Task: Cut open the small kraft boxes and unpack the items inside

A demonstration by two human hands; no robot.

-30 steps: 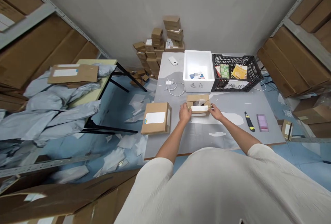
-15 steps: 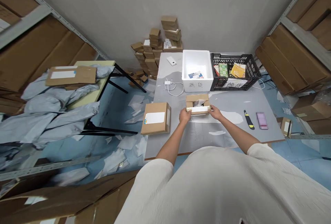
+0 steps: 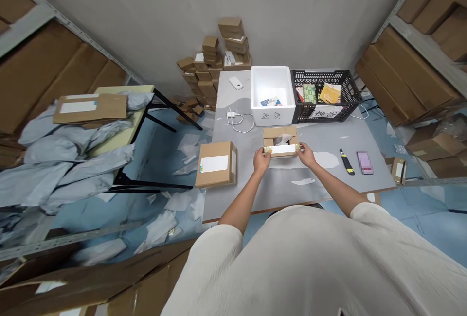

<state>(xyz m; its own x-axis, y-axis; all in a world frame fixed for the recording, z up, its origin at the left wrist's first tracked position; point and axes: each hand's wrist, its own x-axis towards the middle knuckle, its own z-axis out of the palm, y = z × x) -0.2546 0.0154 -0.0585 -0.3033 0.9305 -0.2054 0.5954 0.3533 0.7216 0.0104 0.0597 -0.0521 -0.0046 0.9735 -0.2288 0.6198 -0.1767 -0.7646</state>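
A small cardboard box point(image 3: 280, 132) with its top open sits on the grey table point(image 3: 251, 199) before me. Whitish packing material point(image 3: 282, 139) shows inside it. My left hand point(image 3: 261, 160) grips the near left corner, fingers closed on the cardboard. At the near right corner my right hand point(image 3: 305, 154) holds the same box, thumb and fingers pinching its edge. A white strip runs along the near flap between both hands. To the left stands a closed cardboard box point(image 3: 215, 164) with a white label. A black and yellow utility knife point(image 3: 347, 162) lies to the right.
Behind the box stand a white foam bin point(image 3: 273, 116) and a black plastic crate point(image 3: 299, 112) with packets inside. A phone point(image 3: 236, 82), a white charger cable point(image 3: 243, 130) and a purple item point(image 3: 365, 162) lie on the table. Grey parcels point(image 3: 58, 146) cover a side table.
The view has shifted slightly, so the surroundings sit a little further left. Both hands keep their hold on the open box, which appears slightly nearer to me on the table.
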